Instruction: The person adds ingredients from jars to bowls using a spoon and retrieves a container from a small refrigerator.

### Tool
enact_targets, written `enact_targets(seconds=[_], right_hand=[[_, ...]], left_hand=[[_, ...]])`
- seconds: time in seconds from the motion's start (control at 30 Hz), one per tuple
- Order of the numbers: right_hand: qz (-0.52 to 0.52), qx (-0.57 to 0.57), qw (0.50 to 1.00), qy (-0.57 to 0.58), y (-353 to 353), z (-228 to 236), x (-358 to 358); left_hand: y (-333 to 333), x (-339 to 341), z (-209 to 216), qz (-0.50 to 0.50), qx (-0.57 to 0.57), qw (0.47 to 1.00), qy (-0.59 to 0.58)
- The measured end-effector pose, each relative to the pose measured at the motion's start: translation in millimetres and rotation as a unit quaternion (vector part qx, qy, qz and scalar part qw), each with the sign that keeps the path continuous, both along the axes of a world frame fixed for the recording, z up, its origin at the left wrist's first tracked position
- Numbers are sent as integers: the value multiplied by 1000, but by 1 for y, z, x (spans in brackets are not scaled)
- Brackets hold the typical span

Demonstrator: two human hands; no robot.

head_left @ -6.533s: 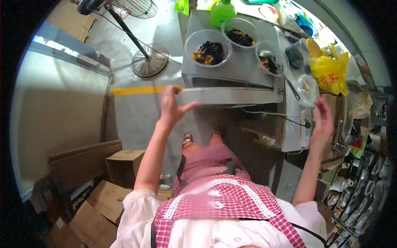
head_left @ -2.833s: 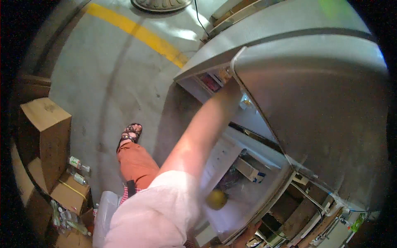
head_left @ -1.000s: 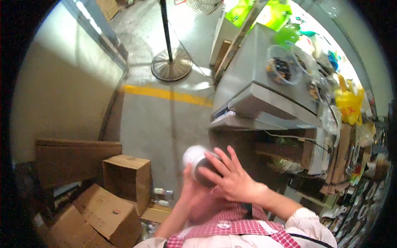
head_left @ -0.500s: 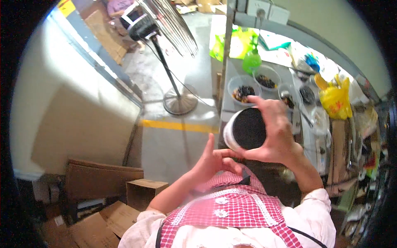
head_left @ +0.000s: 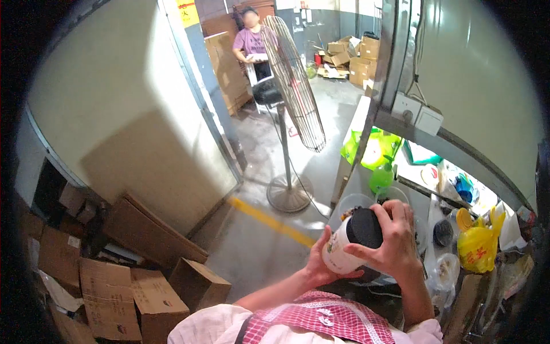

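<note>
A white jar (head_left: 338, 255) with a round black top (head_left: 364, 226) tilts in front of my chest, over the near edge of the bench. My left hand (head_left: 317, 268) is closed round its lower side, with the thumb along the wall and fingers beneath. From the right, my right hand (head_left: 396, 239) grips the black top, thumb on its near edge and fingers on the far side. Just behind the jar, a clear bowl (head_left: 348, 202) with dark and brown pieces is partly covered. Another clear bowl (head_left: 402, 195) sits beyond my right fingers, its contents mostly hidden.
A green spray bottle (head_left: 381, 179) and a yellow plastic bag (head_left: 479, 250) stand on the bench. On the floor ahead is a pedestal fan (head_left: 295, 86); behind it sits a person (head_left: 252, 43) in a purple shirt. Cardboard boxes (head_left: 109, 298) crowd the lower left.
My left hand, earlier apart from the jar with fingers spread, now holds its lower side. The jar has tipped, showing more of its white wall. My view has swung upward and left.
</note>
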State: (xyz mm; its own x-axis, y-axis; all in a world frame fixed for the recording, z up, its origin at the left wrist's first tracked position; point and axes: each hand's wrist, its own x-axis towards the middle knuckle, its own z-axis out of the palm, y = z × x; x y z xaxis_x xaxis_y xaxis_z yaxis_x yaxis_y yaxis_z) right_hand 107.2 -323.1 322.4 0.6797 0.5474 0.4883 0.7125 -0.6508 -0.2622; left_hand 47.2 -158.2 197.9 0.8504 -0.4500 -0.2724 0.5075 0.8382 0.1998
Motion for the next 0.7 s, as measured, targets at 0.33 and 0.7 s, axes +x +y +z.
enact_targets(seconds=[0.33,0.7], right_hand=[[195,75,971,114,37,-6,11],[160,-145,973,81,88,67,-8]], left_hand=[[35,27,-53,-76,-65,994,-35],[85,47,-34,-207,-137,965,-84]])
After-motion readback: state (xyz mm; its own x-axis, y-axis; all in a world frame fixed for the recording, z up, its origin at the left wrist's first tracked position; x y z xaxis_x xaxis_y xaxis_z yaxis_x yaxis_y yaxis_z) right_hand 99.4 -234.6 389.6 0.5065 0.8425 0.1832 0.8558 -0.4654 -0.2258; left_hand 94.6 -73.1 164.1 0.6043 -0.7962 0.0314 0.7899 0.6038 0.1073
